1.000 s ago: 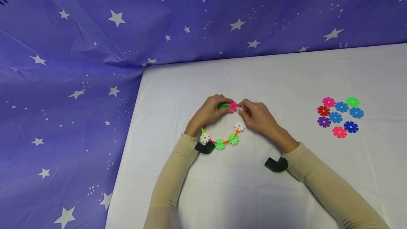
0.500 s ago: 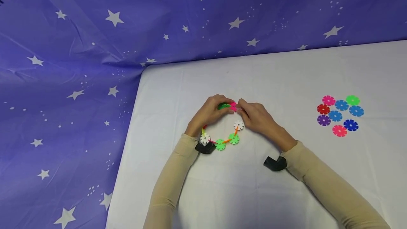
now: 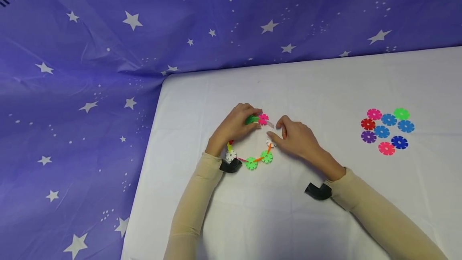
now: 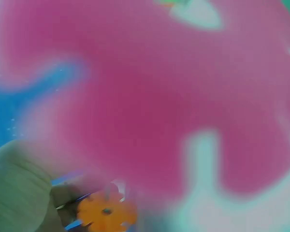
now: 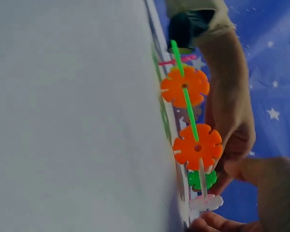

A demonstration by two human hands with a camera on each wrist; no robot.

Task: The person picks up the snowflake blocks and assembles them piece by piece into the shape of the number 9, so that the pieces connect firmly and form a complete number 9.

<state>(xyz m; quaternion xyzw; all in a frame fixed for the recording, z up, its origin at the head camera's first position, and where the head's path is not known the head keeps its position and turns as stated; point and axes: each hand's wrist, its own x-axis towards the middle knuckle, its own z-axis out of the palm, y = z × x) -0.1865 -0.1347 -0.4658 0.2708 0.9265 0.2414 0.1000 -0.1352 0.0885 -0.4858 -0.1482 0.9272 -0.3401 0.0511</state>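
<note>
Head view: a ring of interlocking snowflake discs (image 3: pixel 251 159) lies flat on the white table (image 3: pixel 325 83), open at its far right side. Left hand (image 3: pixel 236 125) curls over the far arc and grips it by the dark green disc (image 3: pixel 251 120), with the pink disc (image 3: pixel 263 118) just beside its fingertips. Right hand (image 3: pixel 297 137) sits at the gap, thumb and forefinger narrowed to a pinch around a pale disc (image 3: pixel 271 143) — whether they clamp it or only touch it, I cannot tell. Right wrist view shows the chain edge-on: orange discs (image 5: pixel 198 147) slotted crosswise between flat ones. My judgement: closing the gap needs slot lined to slot, pressed straight, left hand bracing the ring so it does not buckle. Spare discs (image 3: pixel 388 131) lie well apart at right.
</note>
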